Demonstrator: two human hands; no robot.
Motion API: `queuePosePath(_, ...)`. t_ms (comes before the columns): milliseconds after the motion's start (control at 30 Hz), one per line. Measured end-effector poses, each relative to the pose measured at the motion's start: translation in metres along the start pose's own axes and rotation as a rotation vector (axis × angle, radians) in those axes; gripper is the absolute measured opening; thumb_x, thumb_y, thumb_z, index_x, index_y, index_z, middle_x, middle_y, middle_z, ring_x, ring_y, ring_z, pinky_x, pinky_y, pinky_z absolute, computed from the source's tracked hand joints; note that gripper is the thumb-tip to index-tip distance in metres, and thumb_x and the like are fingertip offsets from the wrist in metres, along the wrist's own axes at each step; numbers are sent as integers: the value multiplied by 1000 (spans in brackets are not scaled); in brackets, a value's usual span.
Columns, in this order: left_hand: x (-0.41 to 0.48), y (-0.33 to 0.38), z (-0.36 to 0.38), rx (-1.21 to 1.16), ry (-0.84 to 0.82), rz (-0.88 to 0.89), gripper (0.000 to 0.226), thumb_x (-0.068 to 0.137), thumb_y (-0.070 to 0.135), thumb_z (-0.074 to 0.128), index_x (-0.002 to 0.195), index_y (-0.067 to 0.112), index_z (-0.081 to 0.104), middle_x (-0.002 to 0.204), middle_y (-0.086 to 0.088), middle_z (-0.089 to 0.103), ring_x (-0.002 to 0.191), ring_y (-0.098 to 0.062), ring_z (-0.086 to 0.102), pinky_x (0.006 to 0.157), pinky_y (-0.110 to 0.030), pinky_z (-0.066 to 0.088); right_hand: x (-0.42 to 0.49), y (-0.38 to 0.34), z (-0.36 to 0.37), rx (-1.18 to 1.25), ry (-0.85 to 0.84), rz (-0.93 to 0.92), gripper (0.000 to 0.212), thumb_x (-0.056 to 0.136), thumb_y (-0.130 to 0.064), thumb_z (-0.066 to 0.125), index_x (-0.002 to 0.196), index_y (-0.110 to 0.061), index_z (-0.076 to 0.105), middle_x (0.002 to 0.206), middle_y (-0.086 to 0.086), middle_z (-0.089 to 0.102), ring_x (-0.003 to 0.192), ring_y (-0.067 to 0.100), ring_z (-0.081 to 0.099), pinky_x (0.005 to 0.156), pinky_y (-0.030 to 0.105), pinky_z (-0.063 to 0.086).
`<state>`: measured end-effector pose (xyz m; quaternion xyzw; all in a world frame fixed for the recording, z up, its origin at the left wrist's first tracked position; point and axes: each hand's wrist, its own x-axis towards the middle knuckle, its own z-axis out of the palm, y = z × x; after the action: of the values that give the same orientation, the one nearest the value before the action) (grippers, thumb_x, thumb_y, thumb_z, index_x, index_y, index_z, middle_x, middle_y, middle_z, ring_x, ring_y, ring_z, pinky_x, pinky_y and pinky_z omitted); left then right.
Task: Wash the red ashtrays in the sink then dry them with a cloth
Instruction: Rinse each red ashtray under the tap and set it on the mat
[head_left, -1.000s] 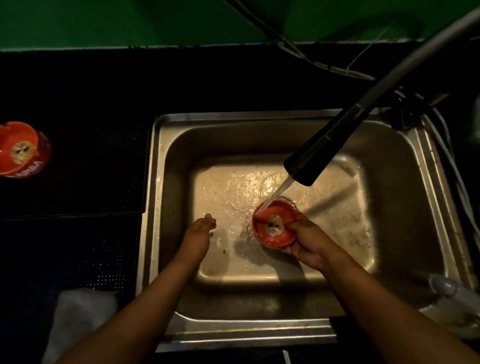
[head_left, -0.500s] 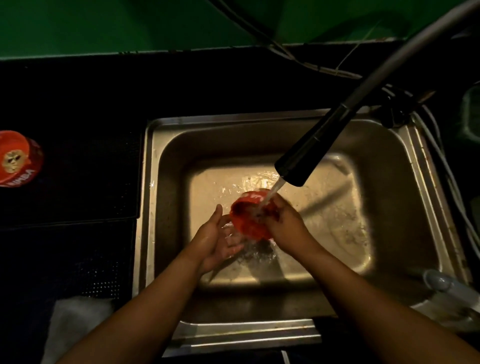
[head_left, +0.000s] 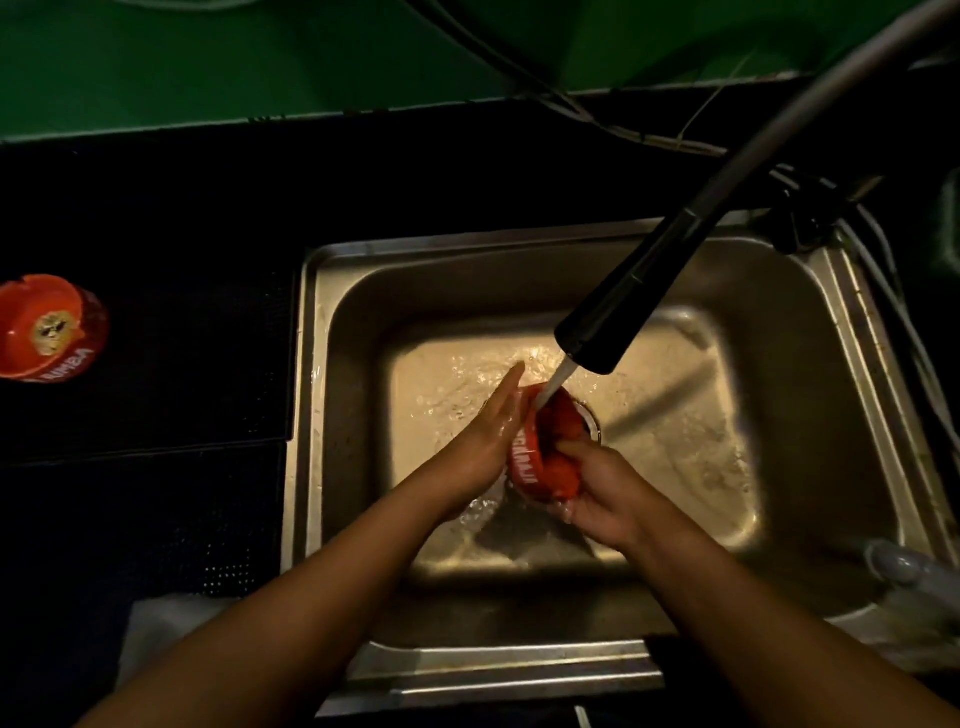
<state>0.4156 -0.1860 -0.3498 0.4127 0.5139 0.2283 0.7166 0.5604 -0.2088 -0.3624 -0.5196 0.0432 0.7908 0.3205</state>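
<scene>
A red ashtray (head_left: 540, 452) with white lettering on its side is tilted on edge over the steel sink (head_left: 789, 332), under the running stream from the black faucet head (head_left: 613, 317). My right hand (head_left: 602, 493) grips it from the lower right, thumb over its rim. My left hand (head_left: 488, 436) lies flat against its left side, fingers straight. A second red ashtray (head_left: 49, 327) with a yellow emblem stands on the dark counter at far left. A pale cloth (head_left: 161, 629) lies at the lower left, partly behind my left forearm.
Cables and a hose (head_left: 623, 130) run along the back of the counter below the green wall. A whitish object (head_left: 904, 566) rests at the sink's right front corner. A dark perforated mat (head_left: 156, 364) covers the counter left of the sink.
The ashtray went from lying open-side up in my right hand to tilted on edge under the stream. My left hand came in from the left and now presses against it.
</scene>
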Motion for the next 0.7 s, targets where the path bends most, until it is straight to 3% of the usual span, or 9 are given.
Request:
queuePosePath(67,7,6,0,119,48,114,41,95,58,25,134,48,37,144,16,35,125,-7,42,89,-10,39,-5,3,2,15,8,144,48,84,-18,57,130,-6,50,92,20,68,70,26,70,53,35,59)
queuePosePath(133,14,7,-1,225,111,194,35,98,50,31,113,31,57,123,-5,56,106,-15,55,88,-26,45,-9,2,2,94,-34,241,53,84,-28,58,131,-4,49,93,22,66,63,25,70,48,33,58)
queuePosePath(200,21,5,-4,185,217,141,37,100,39,38,91,13,62,90,-8,65,81,-16,61,76,-33,46,-10,-1,2,158,-82,259,51,94,-38,49,132,-4,48,109,27,64,80,33,69,56,39,60)
queuePosePath(233,23,4,-7,177,269,85,46,97,47,38,85,12,64,83,-7,67,76,-18,63,76,-35,47,-10,-3,2,176,-93,246,53,95,-42,47,133,-5,49,120,25,61,98,37,66,68,46,60)
queuePosePath(300,23,5,-12,204,306,-74,73,89,69,27,88,10,70,82,-12,71,77,-23,68,81,-37,50,-10,-5,5,157,-99,199,55,95,-50,47,130,-9,53,128,21,60,119,37,55,98,51,47)
queuePosePath(400,15,2,-22,94,338,-307,78,92,67,16,93,8,67,88,-17,71,79,-26,68,77,-35,53,-6,-8,11,104,-103,134,60,92,-60,43,128,-13,57,125,18,63,122,36,54,109,51,35)
queuePosePath(500,1,-5,-38,-213,352,-403,65,92,66,24,101,16,65,93,-12,73,86,-25,70,79,-40,55,4,-6,25,10,-109,48,52,96,-49,42,127,-10,57,121,18,65,116,36,59,102,56,42)
queuePosePath(600,-14,-10,-49,-492,335,-339,55,96,57,31,107,15,65,94,-8,75,85,-19,71,79,-38,54,16,1,41,-72,-104,32,46,97,-44,43,124,-10,57,118,18,67,107,33,64,88,52,53)
queuePosePath(700,-21,-4,-47,-513,394,-235,48,97,53,35,110,17,63,97,-8,74,89,-21,70,71,-37,55,25,7,47,-129,-46,65,43,96,-45,44,121,-11,55,117,16,66,102,32,65,78,46,56)
